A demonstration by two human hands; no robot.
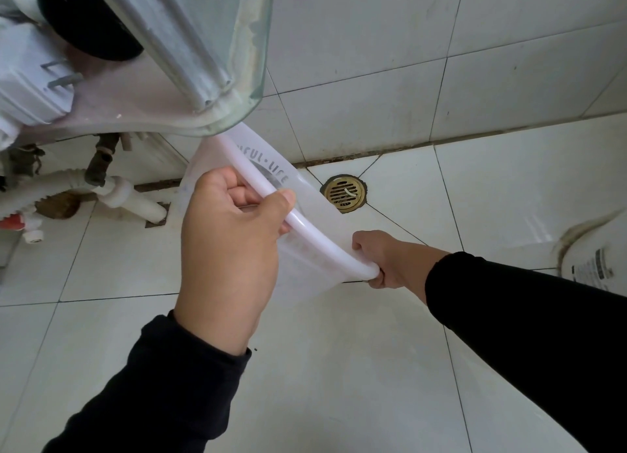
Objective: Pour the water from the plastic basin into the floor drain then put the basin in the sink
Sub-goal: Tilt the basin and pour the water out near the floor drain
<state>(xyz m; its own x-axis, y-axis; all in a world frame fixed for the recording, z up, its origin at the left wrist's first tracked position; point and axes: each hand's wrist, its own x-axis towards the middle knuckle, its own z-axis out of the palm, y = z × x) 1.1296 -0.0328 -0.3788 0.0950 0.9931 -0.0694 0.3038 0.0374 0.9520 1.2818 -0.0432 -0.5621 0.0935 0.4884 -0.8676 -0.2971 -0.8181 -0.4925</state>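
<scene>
A translucent white plastic basin point(305, 194) with dark lettering is tipped steeply on its side above the tiled floor, its top part hidden under a glass counter edge. My left hand point(230, 245) grips its rolled rim near the middle. My right hand point(383, 259) grips the same rim at its lower end. The brass floor drain point(344, 193) lies just right of the basin's wall, near the corner where floor meets wall. No water is visible in the basin or in the air. The sink bowl point(101, 35) shows from below at top left.
The glass counter point(244, 79) with metal rails overhangs at top centre. White drain pipes point(129, 198) and a brass valve point(100, 157) run under the sink at left. A white toilet base point(597, 255) stands at the right edge. White tiled wall point(441, 62) behind.
</scene>
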